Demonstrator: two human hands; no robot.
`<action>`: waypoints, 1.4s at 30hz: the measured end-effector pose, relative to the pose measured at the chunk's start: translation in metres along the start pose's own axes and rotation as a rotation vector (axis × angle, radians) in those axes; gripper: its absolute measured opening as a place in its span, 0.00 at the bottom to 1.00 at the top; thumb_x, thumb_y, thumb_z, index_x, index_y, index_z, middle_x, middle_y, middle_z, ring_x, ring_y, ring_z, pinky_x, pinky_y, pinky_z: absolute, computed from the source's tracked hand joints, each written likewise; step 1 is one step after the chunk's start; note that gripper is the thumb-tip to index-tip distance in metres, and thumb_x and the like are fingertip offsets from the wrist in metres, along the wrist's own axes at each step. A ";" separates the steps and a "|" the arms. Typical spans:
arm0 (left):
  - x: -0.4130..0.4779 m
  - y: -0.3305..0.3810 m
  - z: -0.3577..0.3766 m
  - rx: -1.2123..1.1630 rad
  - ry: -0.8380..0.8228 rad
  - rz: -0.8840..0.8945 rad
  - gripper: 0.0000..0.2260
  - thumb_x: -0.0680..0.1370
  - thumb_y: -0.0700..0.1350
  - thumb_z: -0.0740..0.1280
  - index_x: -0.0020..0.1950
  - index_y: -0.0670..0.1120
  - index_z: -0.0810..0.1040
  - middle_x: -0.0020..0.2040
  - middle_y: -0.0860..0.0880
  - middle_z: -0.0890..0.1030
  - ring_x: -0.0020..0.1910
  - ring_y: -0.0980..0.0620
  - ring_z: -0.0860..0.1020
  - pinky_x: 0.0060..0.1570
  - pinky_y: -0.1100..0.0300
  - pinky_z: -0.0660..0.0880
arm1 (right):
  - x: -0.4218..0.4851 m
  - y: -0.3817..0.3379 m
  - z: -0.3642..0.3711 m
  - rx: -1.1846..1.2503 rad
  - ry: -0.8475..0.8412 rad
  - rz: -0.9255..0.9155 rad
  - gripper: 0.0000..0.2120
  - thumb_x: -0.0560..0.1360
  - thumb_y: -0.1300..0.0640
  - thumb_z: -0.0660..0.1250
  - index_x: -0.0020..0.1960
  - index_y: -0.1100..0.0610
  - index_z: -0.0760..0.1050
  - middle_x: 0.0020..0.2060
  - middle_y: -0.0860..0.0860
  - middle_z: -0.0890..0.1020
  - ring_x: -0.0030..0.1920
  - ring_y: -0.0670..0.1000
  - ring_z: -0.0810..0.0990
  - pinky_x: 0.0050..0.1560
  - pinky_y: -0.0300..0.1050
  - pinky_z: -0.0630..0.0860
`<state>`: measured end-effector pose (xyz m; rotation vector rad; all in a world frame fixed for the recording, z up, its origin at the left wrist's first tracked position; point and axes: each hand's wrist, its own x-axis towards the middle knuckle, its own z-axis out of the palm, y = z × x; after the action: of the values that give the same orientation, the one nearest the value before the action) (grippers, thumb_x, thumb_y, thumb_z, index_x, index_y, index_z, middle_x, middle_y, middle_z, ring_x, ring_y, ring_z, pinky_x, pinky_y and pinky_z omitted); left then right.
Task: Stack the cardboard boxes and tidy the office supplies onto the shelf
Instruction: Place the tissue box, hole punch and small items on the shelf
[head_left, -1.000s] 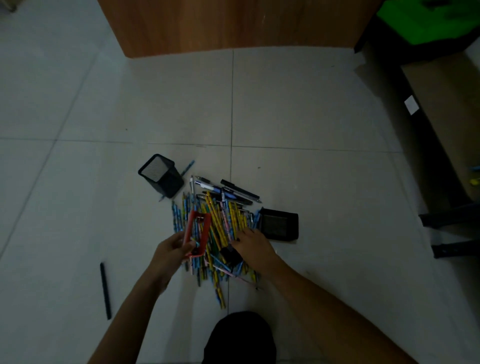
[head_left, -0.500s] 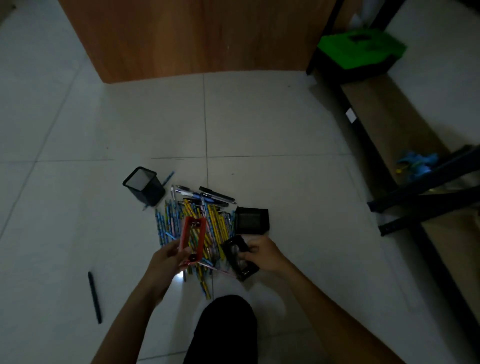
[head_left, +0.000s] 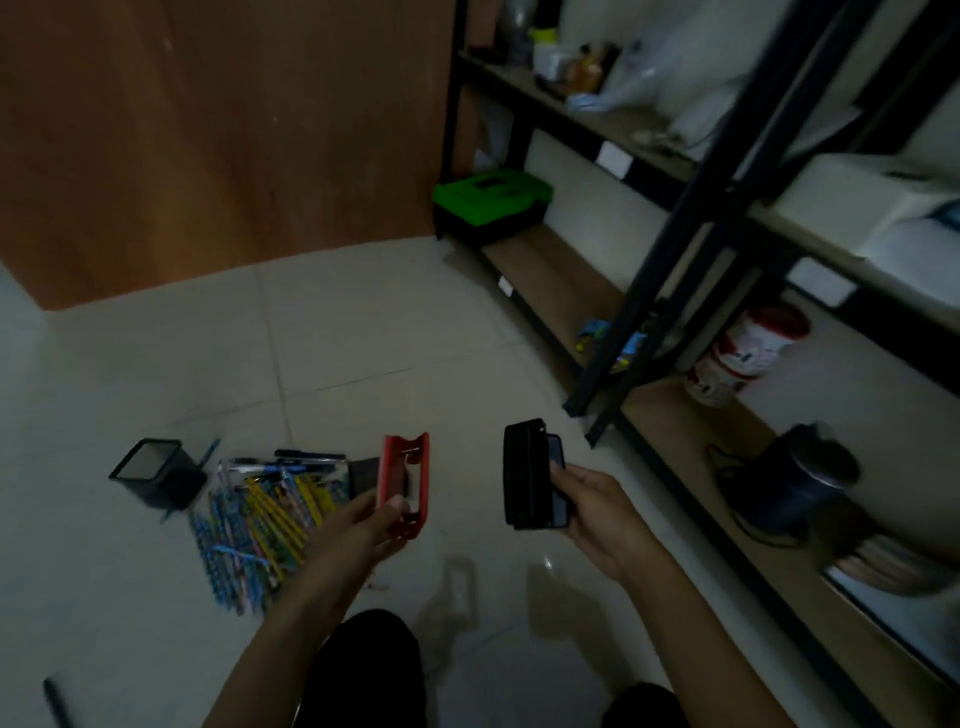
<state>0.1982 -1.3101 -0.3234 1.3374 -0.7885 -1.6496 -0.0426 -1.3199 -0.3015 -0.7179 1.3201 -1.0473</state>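
Aloft, seemingly, red punch (head_left: 403, 480) and black punch (head_left: 524, 473)

Dim, bluish-grey light throughout. A small glare spot shines on the floor tiles (head_left: 545, 563), with faint soft shadows beside it. Blur smears the dark round appliance (head_left: 800, 483) and the shelf (head_left: 675, 415) at right. Wide-angle distortion curves the wooden panel (head_left: 208, 156) along its base.

You see glossy floor tiles (head_left: 363, 338), a matt wood-look panel (head_left: 234, 130), and beside it a black metal shelf frame (head_left: 670, 249).
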 end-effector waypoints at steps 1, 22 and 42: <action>-0.004 0.003 0.013 0.008 -0.037 0.012 0.05 0.79 0.40 0.63 0.49 0.46 0.78 0.48 0.45 0.82 0.46 0.51 0.80 0.46 0.61 0.77 | -0.008 -0.009 -0.011 0.016 0.020 -0.015 0.11 0.79 0.60 0.59 0.55 0.62 0.78 0.45 0.56 0.85 0.45 0.51 0.84 0.41 0.43 0.81; -0.039 0.064 0.302 0.178 -0.611 0.082 0.10 0.80 0.46 0.61 0.57 0.44 0.77 0.51 0.45 0.83 0.52 0.49 0.80 0.47 0.60 0.76 | -0.157 -0.177 -0.236 0.081 0.590 -0.239 0.14 0.80 0.52 0.60 0.55 0.62 0.77 0.46 0.58 0.82 0.45 0.56 0.82 0.40 0.45 0.79; -0.022 0.105 0.479 0.162 -0.742 -0.035 0.06 0.79 0.42 0.62 0.50 0.42 0.76 0.51 0.38 0.81 0.53 0.41 0.79 0.51 0.50 0.76 | -0.163 -0.273 -0.387 -0.880 0.705 -0.155 0.13 0.76 0.58 0.68 0.60 0.57 0.78 0.50 0.53 0.81 0.47 0.51 0.81 0.49 0.44 0.77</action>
<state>-0.2432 -1.3548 -0.1126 0.8181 -1.3485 -2.1730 -0.4647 -1.2262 -0.0482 -1.1605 2.4321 -0.8350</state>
